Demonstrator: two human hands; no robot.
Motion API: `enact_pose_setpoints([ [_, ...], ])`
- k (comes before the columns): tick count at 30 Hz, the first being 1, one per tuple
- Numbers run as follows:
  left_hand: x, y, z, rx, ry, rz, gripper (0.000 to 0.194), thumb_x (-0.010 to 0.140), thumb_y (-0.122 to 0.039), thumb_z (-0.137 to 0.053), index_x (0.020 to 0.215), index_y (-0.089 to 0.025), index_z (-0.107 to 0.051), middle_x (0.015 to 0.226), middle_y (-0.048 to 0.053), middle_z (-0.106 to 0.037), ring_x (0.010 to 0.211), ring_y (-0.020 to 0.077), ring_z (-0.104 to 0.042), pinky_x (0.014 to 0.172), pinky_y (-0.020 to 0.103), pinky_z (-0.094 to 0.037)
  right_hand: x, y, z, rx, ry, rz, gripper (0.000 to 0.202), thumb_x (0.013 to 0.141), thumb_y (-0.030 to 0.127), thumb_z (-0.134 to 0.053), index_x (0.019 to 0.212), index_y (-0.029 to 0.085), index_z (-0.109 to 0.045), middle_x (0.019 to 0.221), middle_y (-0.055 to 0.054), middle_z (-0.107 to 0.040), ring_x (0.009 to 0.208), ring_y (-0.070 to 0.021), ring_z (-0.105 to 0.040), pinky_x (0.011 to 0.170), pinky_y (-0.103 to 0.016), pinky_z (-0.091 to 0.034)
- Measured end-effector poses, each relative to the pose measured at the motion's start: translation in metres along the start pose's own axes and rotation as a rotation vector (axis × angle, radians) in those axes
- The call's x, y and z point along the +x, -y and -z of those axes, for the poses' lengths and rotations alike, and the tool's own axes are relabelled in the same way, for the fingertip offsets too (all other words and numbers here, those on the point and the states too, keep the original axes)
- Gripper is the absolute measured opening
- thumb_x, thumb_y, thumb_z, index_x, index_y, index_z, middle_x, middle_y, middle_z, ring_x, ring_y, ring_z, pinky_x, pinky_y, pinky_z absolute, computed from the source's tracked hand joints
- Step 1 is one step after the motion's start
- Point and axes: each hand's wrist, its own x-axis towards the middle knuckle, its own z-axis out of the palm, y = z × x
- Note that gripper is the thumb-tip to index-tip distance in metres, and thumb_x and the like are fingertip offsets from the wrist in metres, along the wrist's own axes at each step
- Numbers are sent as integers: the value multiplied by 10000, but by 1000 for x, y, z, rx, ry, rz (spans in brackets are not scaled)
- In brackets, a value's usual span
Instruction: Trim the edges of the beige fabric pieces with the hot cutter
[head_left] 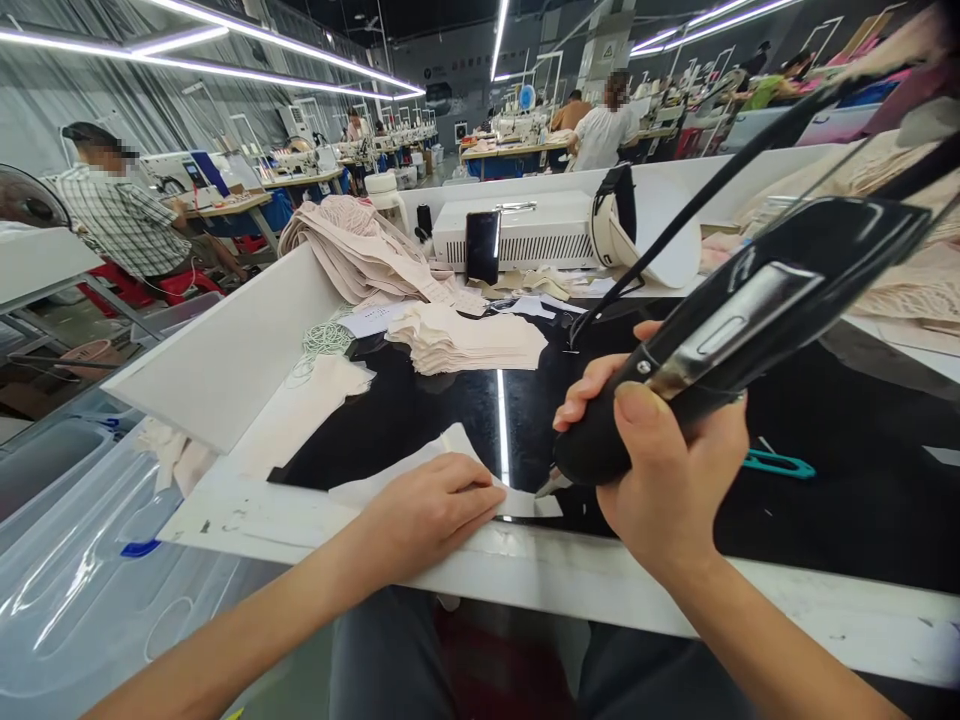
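Note:
My right hand (667,460) is wrapped around a black handheld electric cutter (712,330) with a metal lever plate and a cable. Its narrow metal tip (553,484) points down and left, at the end of a small pale fabric piece (450,445) near the front edge. On that fabric lies my left hand (435,505), palm down with its fingers flat and close together, pressing it against the glossy black tabletop (465,400). Part of the fabric is hidden under the left hand. Just beyond rests a stack of cream fabric pieces (469,338).
Teal thread snips (780,463) lie to the right. A tangle of green cord (326,342), draped pink fabric (360,245), a phone (483,247) and a white vented box (525,230) stand farther back. A white side panel (232,350) borders the left. People sit at sewing machines beyond.

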Motion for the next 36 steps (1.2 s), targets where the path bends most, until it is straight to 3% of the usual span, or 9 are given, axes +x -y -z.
enact_pose_setpoints([
  [14,-1,-2,-3,27,-28,39,306,1334,-268,-551,1327,-191,-848,1203,111,-819,1044,225,-798,947,331,-690,-3,-13,-16,46,50,-10,493,958,602,-1054,1150,298,-716,897,77,-820,637,-136,-756,614,-290,-677],
  [21,-5,0,-8,10,-25,56,299,1324,-287,-583,1361,-199,-866,1254,129,-809,1074,236,-795,947,335,-686,0,-19,-24,95,38,-34,587,897,643,-1082,1174,301,-695,847,96,-784,618,-133,-735,615,-294,-670],
  [24,-8,1,-11,1,-25,73,298,1322,-295,-597,1384,-203,-874,1274,136,-812,1101,241,-800,964,339,-689,-1,-23,-25,84,64,-34,531,942,617,-1061,1173,292,-709,884,87,-806,648,-123,-755,650,-281,-680],
  [29,-10,3,-10,-52,27,97,282,1313,-328,-637,1421,-207,-868,1302,146,-826,1161,256,-816,1036,358,-702,2,-24,-19,88,107,-22,474,995,572,-1040,1157,290,-695,885,90,-818,659,-119,-760,656,-260,-682],
  [36,1,26,-7,-51,60,137,265,1310,-264,-611,1366,-199,-861,1330,137,-865,1205,252,-843,1103,371,-712,23,-19,9,-141,98,-5,563,941,697,-1049,1155,300,-713,996,53,-847,772,-167,-790,786,-347,-711],
])
